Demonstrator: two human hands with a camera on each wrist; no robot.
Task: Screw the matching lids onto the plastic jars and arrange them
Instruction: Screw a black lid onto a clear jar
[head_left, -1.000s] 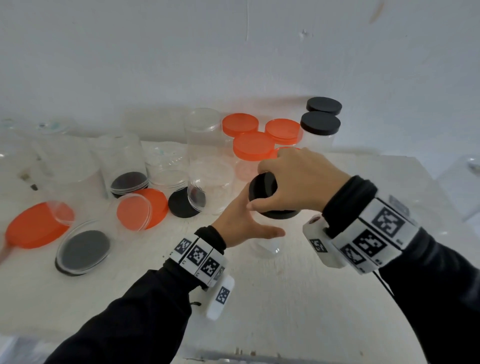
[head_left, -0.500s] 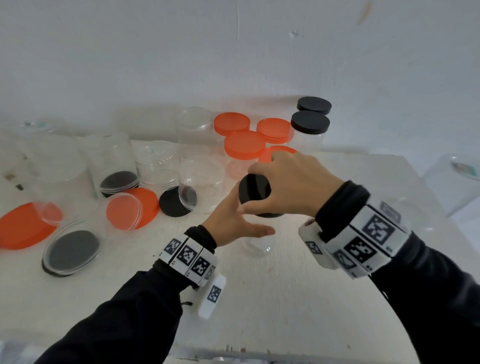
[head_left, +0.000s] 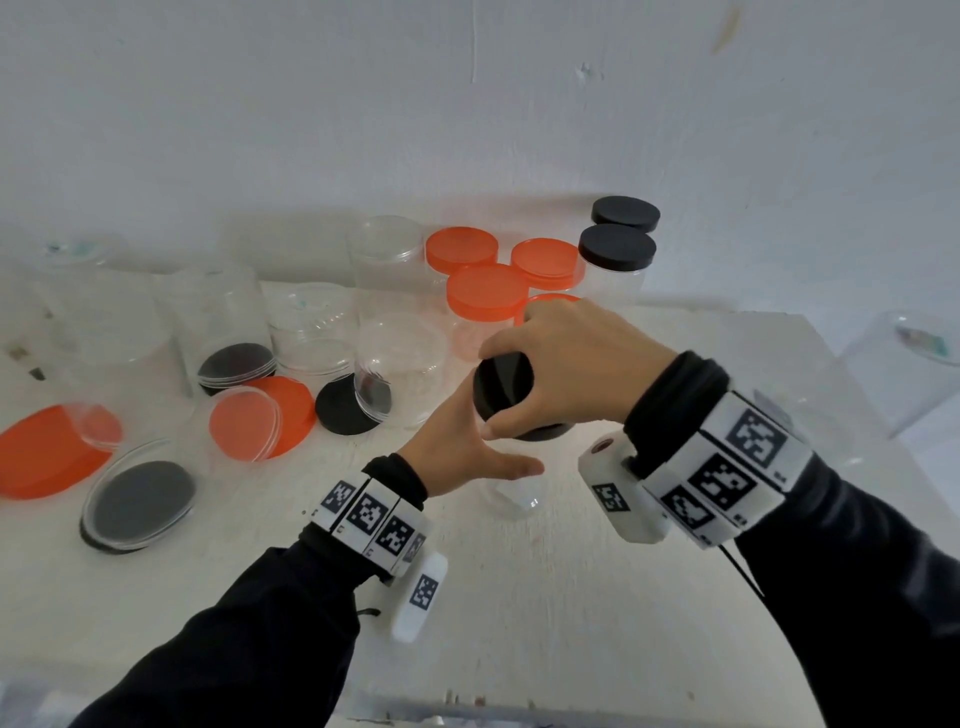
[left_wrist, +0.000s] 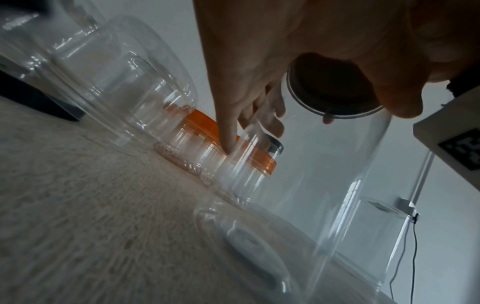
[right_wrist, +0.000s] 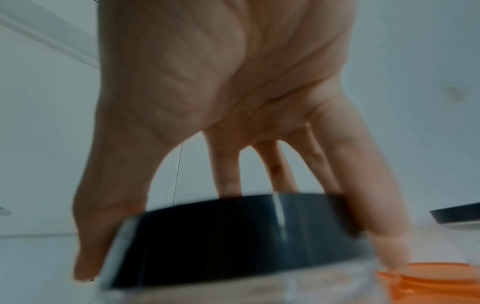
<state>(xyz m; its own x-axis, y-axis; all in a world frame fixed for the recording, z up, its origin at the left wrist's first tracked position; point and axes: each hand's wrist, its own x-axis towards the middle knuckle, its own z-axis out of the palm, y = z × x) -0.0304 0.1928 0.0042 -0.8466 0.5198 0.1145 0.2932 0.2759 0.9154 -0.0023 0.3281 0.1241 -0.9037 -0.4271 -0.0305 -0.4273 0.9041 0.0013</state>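
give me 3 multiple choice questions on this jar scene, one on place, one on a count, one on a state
1. Where do the lidded jars stand?
A. at the table's near edge
B. far side, by the wall
C. on the floor

2. How many black-lidded jars stand there?
A. two
B. five
C. none

3. What is the right hand doing?
A. resting flat on the table
B. hanging idle
C. gripping a black lid

Answers:
1 B, the orange-lidded jars are by the wall.
2 A, two black-lidded jars stand together.
3 C, right hand fingers curl round the black lid atop a clear jar.
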